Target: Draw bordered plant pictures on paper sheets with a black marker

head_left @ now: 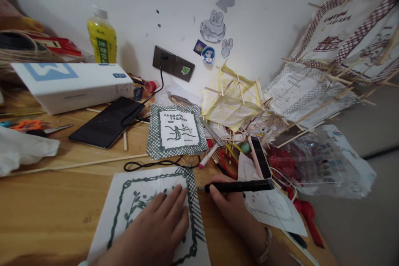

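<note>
A white sheet of paper [107,199] lies on the wooden table, with a drawing in dark green inside a wavy border. Crosshatching and slanted strokes fill part of its right margin. My left hand [156,226] rests flat on the sheet, fingers stretched out, covering some of the drawing. My right hand [229,205] grips a black marker pen [240,186], whose tip points left toward the hatched right edge. Just beyond the sheet sits a finished-looking card [156,141] with a green crosshatched border, writing and a small landscape.
A dark tablet [107,122], white box [84,87] and yellow bottle [102,35] stand back left. Stick-framed paper lanterns [299,91] crowd the right, beside a pink phone [260,158] and clear plastic bag [330,166]. Scissors [215,133] and a black cord [149,165] lie behind the sheet.
</note>
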A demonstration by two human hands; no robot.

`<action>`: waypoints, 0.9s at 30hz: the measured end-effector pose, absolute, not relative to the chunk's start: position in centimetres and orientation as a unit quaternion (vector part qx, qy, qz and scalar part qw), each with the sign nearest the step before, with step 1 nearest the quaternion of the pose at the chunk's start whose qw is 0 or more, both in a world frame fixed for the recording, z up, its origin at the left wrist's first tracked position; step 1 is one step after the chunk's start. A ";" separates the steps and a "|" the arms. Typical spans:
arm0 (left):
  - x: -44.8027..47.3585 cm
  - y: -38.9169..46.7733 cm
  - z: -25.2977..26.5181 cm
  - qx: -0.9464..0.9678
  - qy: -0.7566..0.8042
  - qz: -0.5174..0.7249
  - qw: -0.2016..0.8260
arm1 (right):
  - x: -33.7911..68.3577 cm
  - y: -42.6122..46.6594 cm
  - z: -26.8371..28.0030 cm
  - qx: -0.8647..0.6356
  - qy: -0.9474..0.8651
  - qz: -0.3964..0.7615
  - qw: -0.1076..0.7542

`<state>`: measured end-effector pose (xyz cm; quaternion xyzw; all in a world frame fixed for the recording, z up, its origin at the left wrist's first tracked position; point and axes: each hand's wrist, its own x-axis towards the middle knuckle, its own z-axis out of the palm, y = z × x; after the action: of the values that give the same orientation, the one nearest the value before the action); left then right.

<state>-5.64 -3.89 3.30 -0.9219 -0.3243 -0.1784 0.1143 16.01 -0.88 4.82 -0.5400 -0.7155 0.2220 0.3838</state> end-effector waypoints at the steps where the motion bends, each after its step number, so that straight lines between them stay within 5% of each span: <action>1: -5.6 -3.9 3.2 -0.922 -0.325 -0.175 0.113 | 16.1 -0.9 4.9 -0.540 -0.711 0.225 0.390; 11: -5.6 -3.7 2.6 -0.917 -0.333 -0.181 0.126 | 15.6 -1.6 5.4 -0.480 -0.740 0.305 0.358; 27: -5.4 -3.6 2.4 -0.912 -0.336 -0.201 0.123 | 16.0 -1.0 5.2 -0.526 -0.725 0.213 0.390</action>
<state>-5.42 -3.59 2.44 -0.9119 -0.3358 -0.2015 0.1232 16.03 -1.01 5.16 -0.5258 -0.7253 0.2128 0.3901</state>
